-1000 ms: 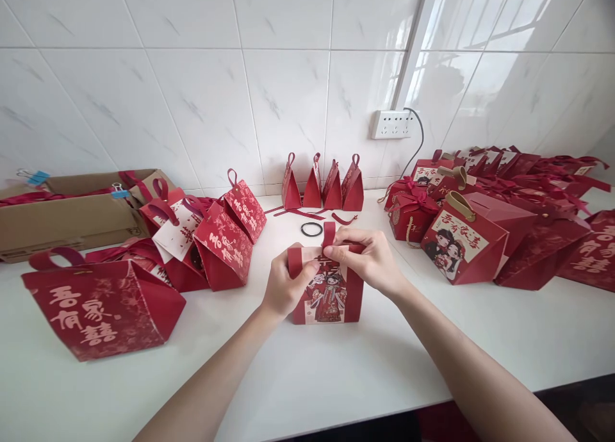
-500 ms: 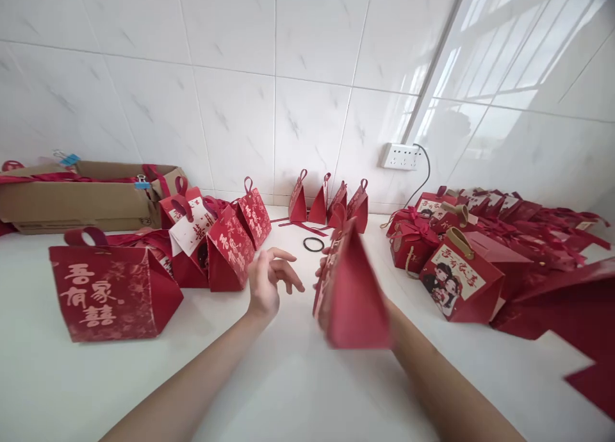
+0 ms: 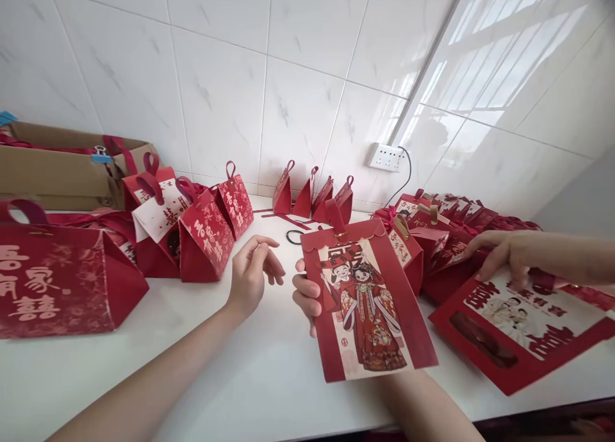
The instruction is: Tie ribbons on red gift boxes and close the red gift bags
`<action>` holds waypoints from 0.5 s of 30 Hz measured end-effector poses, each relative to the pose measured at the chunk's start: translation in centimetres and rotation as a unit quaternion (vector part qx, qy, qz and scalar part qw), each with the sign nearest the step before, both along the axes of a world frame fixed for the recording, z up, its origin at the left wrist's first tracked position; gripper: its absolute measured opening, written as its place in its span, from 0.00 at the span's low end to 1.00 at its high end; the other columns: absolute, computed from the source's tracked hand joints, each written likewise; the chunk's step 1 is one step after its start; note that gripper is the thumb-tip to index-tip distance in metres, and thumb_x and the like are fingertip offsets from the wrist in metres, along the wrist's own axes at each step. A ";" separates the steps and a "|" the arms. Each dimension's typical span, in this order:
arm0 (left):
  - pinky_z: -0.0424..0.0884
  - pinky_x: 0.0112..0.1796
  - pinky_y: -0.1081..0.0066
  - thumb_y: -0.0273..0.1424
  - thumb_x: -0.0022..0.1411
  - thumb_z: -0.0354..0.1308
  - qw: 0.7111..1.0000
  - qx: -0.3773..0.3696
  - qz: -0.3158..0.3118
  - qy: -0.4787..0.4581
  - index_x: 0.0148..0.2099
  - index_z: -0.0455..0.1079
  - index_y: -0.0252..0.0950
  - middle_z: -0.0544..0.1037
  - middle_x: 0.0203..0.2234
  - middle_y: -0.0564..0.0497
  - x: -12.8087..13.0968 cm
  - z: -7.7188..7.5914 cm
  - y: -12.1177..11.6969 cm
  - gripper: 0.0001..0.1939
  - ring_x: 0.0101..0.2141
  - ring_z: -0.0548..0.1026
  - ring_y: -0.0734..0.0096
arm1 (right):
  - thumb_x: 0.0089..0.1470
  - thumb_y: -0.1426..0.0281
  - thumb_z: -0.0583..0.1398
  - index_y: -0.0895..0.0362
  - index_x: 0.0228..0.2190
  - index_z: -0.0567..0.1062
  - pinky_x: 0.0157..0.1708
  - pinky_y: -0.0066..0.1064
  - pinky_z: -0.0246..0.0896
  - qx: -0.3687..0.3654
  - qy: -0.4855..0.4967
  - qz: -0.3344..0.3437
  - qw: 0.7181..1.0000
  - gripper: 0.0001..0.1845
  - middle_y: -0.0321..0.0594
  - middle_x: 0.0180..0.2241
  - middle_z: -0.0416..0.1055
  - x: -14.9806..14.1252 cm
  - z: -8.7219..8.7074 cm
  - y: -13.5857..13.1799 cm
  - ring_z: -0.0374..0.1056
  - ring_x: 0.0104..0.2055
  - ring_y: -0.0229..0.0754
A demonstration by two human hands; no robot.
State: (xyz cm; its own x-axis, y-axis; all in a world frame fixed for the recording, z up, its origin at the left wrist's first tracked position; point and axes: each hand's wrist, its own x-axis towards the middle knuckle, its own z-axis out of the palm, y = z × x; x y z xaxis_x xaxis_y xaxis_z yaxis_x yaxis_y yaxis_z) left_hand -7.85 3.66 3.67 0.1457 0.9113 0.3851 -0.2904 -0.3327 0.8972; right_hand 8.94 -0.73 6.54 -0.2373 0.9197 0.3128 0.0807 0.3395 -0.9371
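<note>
My right hand point(image 3: 307, 299) grips a red gift box point(image 3: 372, 314) from behind; its fingers wrap the box's left edge. The broad face shows a cartoon wedding couple in traditional dress, and a ribbon loop tops the box. The palm is hidden. Loosely curled, with fingers apart and nothing in them, my left hand point(image 3: 252, 272) hovers over the white table point(image 3: 269, 371). Just left of it stands a red patterned gift box point(image 3: 207, 240). A larger red gift box point(image 3: 72, 282) with white characters sits at the far left.
Another person's hand point(image 3: 504, 256) at the right is on a red box with a white printed panel point(image 3: 521, 317). A cardboard carton point(image 3: 57, 170) stands at back left. Several small red boxes point(image 3: 303, 200) line the wall near a black ring point(image 3: 294, 237). More boxes point(image 3: 432, 234) crowd the right.
My right hand has turned the gift box so its picture face shows. The other person's hand has come in at the right. The view has tilted and shifted right.
</note>
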 end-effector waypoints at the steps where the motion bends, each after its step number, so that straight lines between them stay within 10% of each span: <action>1: 0.63 0.17 0.74 0.40 0.59 0.48 1.000 0.002 -0.007 -0.009 0.37 0.62 0.35 0.72 0.15 0.55 0.0 -0.1 0.0 0.13 0.15 0.70 0.71 | 0.51 0.39 0.44 0.53 0.38 0.73 0.34 0.39 0.65 0.000 0.014 -0.019 1.000 0.35 0.43 0.29 0.70 -0.1 0.0 0.0 0.67 0.37 0.47; 8: 0.72 0.31 0.67 0.49 0.58 0.45 0.992 -0.058 0.016 -0.110 0.44 0.63 0.38 0.78 0.40 0.45 -0.4 -0.1 1.0 0.22 0.32 0.78 0.63 | 0.52 0.49 0.56 0.54 0.30 0.67 0.29 0.33 0.66 0.015 0.151 -0.306 0.940 0.21 0.39 0.31 0.71 -1.7 -1.3 0.1 0.68 0.31 0.44; 15: 0.71 0.33 0.68 0.45 0.45 0.63 0.992 -0.044 -0.108 -0.046 0.44 0.68 0.35 0.78 0.37 0.45 0.1 -0.2 1.0 0.27 0.35 0.77 0.60 | 0.51 0.53 0.58 0.55 0.29 0.68 0.24 0.36 0.67 -0.111 0.146 -0.257 0.949 0.17 0.43 0.27 0.74 -0.4 -0.9 0.7 0.71 0.27 0.47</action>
